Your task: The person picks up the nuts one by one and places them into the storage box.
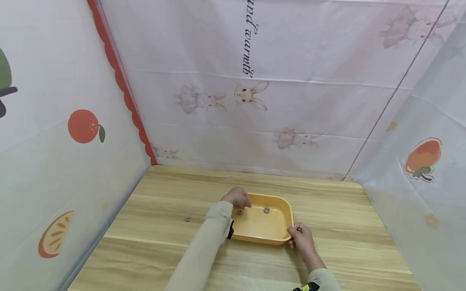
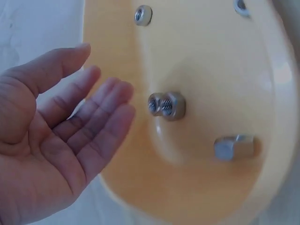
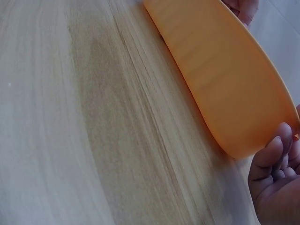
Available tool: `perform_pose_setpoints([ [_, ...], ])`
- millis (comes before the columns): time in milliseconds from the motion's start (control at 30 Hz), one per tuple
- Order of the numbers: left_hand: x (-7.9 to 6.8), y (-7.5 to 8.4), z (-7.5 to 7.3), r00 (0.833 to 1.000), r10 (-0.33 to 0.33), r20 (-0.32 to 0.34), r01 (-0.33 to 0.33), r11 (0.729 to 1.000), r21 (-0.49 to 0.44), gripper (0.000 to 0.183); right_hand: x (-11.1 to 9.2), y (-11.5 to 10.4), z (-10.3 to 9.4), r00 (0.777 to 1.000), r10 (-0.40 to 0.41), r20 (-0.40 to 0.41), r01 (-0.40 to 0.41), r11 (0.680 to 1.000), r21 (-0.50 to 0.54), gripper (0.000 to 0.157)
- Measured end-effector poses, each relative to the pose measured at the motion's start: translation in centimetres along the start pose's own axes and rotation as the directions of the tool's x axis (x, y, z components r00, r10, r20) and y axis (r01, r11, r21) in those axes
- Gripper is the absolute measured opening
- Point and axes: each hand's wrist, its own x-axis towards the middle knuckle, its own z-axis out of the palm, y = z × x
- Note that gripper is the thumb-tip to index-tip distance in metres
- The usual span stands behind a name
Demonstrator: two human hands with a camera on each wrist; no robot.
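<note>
A yellow-orange tray (image 1: 255,238) stands on the wooden table, with several metal nuts inside it. In the left wrist view my left hand (image 2: 70,126) hovers over one end of the tray, fingers loosely extended and holding nothing. Just beyond its fingertips are two nuts (image 2: 174,107) close together. Other nuts lie around them, including one nut (image 2: 143,15) near the tray's wall and a nut (image 2: 234,147) on its side. My right hand (image 1: 303,241) pinches the tray's near right corner between thumb and fingers.
One loose nut (image 1: 187,218) lies on the table (image 1: 153,242), left of the tray. Printed cloth walls (image 1: 225,149) enclose the table at the back and on both sides.
</note>
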Motion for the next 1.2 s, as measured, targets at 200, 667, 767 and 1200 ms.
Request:
perform_pose_setpoints([
  [200, -0.8, 0.6, -0.5, 0.994, 0.106, 0.041, -0.113, 0.962, 0.250, 0.042, -0.4, -0.3, 0.1, 1.000, 0.018, -0.001, -0.018, 1.000, 0.021, 0.020],
  [667, -3.5, 0.5, -0.5, 0.959, 0.280, 0.031, -0.250, 0.794, 0.554, 0.031, -0.4, -0.2, 0.1, 1.000, 0.021, 0.000, -0.021, 1.000, 0.017, 0.020],
  [767, -4.1, 0.0, -0.5, 0.943, 0.331, 0.016, -0.275, 0.755, 0.595, 0.028, -0.4, -0.1, 0.1, 1.000, 0.021, 0.005, -0.021, 1.000, 0.015, 0.020],
  [1200, -6.3, -3.0, -2.5, 0.877, 0.475, -0.075, -0.299, 0.661, 0.689, 0.028, -0.5, -0.2, 0.2, 1.000, 0.016, -0.006, -0.016, 1.000, 0.027, 0.021],
])
